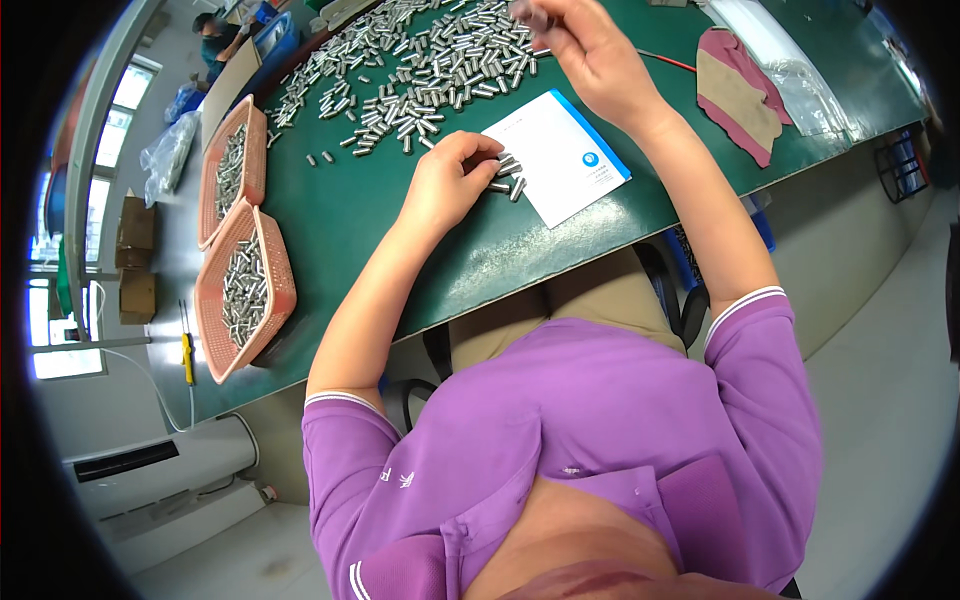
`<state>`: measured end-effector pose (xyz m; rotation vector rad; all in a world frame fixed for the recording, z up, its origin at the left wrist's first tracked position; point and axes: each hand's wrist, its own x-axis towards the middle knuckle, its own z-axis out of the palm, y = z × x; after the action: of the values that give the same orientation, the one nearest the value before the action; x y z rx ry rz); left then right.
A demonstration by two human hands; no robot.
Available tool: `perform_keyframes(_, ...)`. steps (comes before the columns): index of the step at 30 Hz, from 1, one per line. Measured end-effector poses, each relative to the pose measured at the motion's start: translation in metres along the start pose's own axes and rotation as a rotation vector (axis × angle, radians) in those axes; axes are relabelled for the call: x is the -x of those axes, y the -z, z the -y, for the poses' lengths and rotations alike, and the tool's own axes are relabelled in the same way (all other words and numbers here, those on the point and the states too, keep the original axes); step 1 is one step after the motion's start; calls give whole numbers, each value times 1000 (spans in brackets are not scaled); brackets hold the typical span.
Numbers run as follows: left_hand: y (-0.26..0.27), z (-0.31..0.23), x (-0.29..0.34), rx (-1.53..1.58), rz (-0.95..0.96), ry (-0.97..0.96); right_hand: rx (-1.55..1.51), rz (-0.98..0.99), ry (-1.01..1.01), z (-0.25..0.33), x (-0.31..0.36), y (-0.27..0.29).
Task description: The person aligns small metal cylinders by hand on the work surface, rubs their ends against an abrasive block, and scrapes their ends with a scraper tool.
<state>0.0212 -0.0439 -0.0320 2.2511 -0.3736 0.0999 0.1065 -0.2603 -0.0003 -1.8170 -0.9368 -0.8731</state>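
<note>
Covering green table (350, 215): metal pins (420, 70), 2 pink baskets (262, 330).

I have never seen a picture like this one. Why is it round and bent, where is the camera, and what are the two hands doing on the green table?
The camera sits on the person's head and looks down, so you see their purple shirt below and both arms reaching forward. Its wide lens bends straight edges. There is no machine here, only bare hands. The left hand rests on a few small metal pins at the edge of a white card. The right hand is raised and pinches something small; I cannot tell what. On the green table lie a large heap of metal pins, two pink baskets holding more pins, and a pink and tan cloth.
</note>
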Motion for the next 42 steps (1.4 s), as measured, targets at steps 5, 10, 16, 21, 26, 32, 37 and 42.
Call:
perform_keyframes(5,2,3,-7,-66,60,71,-982,-133,-435,47,-25,-16)
perform_keyframes(10,-4,4,-5,-54,3,27,-1030,-91,-516,33,-17,-40)
perform_keyframes(16,-6,4,-4,0,-33,74,-886,19,-532,24,2,-58)
perform_keyframes(21,-8,3,-4,50,-32,129,-902,-107,-534,19,5,-64)
perform_keyframes(26,-10,4,-2,29,-54,106,-701,-195,-440,25,2,-61)
perform_keyframes(32,-12,2,-1,22,-73,120,-474,-71,-315,6,-1,-56)
perform_keyframes(37,-11,3,-1,26,-84,116,-903,-24,-498,21,0,-57)
perform_keyframes(42,-11,2,-2,15,-88,118,-1015,-112,-498,21,0,-55)
